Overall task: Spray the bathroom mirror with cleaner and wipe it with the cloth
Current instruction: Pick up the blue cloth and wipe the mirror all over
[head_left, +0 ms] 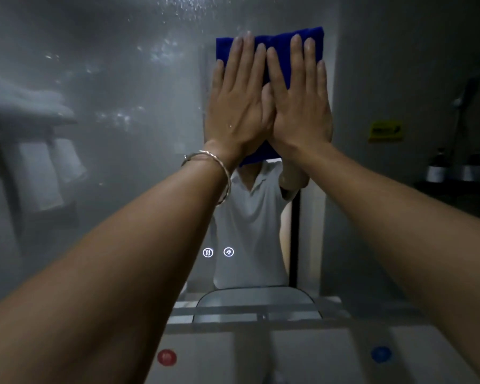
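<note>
A folded blue cloth (277, 42) lies flat against the bathroom mirror (122, 79), high in the middle of the view. My left hand (239, 101), with a silver bangle on its wrist, presses on the cloth's left half with fingers straight. My right hand (299, 106) presses on its right half, thumb against the left hand. Spray droplets and a grey haze cover the mirror to the left of the cloth and above it. No spray bottle is visible.
Two lit touch icons (218, 252) glow low on the mirror. Below stand a white basin edge (255, 314) and red (166, 357) and blue (381, 354) tap markers. The mirror reflects white towels (39, 167) at left, bottles (435, 170) and a yellow sign (385, 131) at right.
</note>
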The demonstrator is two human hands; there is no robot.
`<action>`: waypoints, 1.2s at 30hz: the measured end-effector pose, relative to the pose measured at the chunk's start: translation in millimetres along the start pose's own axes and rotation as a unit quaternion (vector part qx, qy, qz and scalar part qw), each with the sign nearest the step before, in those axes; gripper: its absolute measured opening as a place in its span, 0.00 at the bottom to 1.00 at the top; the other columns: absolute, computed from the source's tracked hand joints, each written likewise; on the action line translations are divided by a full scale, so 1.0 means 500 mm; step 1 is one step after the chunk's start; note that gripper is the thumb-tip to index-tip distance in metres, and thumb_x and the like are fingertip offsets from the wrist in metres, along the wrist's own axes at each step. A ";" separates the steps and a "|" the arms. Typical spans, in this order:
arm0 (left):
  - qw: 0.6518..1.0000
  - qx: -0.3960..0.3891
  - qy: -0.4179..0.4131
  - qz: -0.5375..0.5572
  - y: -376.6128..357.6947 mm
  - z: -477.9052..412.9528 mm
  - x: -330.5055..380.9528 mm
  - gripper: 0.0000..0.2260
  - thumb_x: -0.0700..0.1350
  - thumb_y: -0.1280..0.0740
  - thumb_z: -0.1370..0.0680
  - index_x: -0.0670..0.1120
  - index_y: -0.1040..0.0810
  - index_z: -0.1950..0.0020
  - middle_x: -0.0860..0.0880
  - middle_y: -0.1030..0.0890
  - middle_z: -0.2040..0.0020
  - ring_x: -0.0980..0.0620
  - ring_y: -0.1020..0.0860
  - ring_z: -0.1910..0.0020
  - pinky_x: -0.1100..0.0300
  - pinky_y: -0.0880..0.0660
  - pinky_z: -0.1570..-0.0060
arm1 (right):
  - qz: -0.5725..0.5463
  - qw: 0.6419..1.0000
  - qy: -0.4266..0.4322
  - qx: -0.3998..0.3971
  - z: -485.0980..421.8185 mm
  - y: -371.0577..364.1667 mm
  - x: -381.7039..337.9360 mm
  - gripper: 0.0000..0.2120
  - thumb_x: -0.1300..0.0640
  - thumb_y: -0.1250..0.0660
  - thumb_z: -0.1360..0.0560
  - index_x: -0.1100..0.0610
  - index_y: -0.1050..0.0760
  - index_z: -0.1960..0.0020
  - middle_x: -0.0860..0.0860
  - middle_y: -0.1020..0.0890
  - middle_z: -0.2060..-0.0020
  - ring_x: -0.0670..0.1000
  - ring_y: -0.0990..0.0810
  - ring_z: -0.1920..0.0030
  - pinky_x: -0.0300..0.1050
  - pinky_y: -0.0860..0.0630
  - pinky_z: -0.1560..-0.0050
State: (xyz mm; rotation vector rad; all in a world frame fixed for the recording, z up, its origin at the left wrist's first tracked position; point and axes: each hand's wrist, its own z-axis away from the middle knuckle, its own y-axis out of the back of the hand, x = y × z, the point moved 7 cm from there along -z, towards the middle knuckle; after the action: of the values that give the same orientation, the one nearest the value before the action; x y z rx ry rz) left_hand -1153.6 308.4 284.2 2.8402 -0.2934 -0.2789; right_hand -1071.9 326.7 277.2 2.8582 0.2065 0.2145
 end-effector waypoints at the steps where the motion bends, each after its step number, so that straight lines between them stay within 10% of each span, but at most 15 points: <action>1: 1.000 0.002 -0.006 -0.006 -0.004 0.007 -0.003 0.27 0.49 0.58 0.21 0.42 0.52 0.23 0.42 0.51 0.22 0.47 0.53 0.23 0.51 0.58 0.26 | -0.001 1.000 -0.002 0.002 0.005 -0.002 0.000 0.28 0.45 0.56 0.18 0.55 0.59 0.23 0.59 0.55 0.24 0.58 0.57 0.24 0.52 0.62 0.27; 15: 0.998 0.032 -0.053 0.004 -0.063 0.252 -0.054 0.26 0.48 0.53 0.22 0.38 0.39 0.26 0.37 0.38 0.26 0.41 0.43 0.26 0.46 0.49 0.28 | -0.079 0.996 0.008 0.038 0.223 -0.072 -0.121 0.27 0.48 0.50 0.20 0.58 0.48 0.24 0.62 0.44 0.25 0.59 0.50 0.25 0.54 0.56 0.26; 36: 0.991 -0.124 -0.036 -0.025 -0.168 0.741 -0.072 0.31 0.50 0.49 0.24 0.41 0.52 0.23 0.41 0.57 0.23 0.43 0.55 0.24 0.46 0.56 0.26 | -0.095 0.992 0.026 -0.083 0.685 -0.194 -0.277 0.27 0.48 0.58 0.18 0.56 0.61 0.23 0.58 0.59 0.24 0.57 0.56 0.24 0.54 0.55 0.25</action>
State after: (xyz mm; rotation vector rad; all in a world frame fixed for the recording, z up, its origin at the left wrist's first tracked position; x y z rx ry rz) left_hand -1253.7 304.3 -84.0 2.5993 -0.1874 -0.4006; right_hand -1162.8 310.4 -93.5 2.6497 0.4469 0.2556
